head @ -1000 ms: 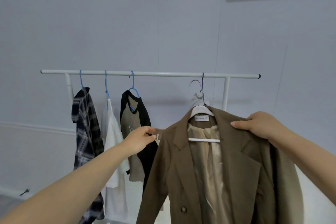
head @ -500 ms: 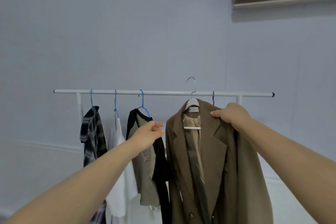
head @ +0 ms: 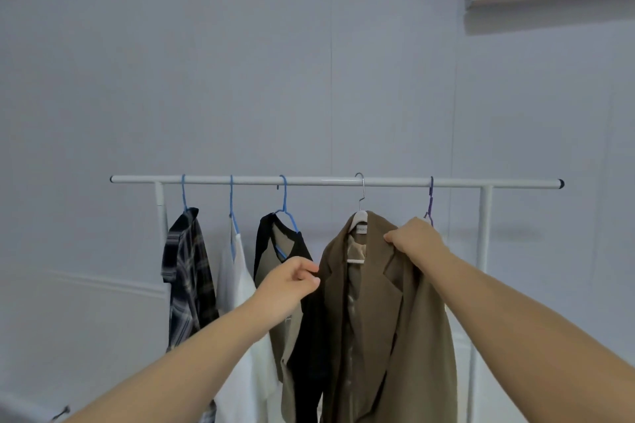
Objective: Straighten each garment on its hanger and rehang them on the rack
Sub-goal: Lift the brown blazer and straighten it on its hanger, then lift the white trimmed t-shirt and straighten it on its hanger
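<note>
1. The white tubular rack rail point(head: 323, 181) above the fingers looks like smooth painted metal with a faint sheen.
2. The olive-brown blazer point(head: 374, 306), pinched by the right hand's fingers point(head: 395, 238), is matt woven cloth; its beige lining point(head: 355, 249) is glossy and satin-like.
3. Its white hanger point(head: 357, 218) has a shiny bare-metal hook.
4. Left of the fingers, the dark plaid shirt point(head: 187, 278) is soft, matt cloth.
</note>
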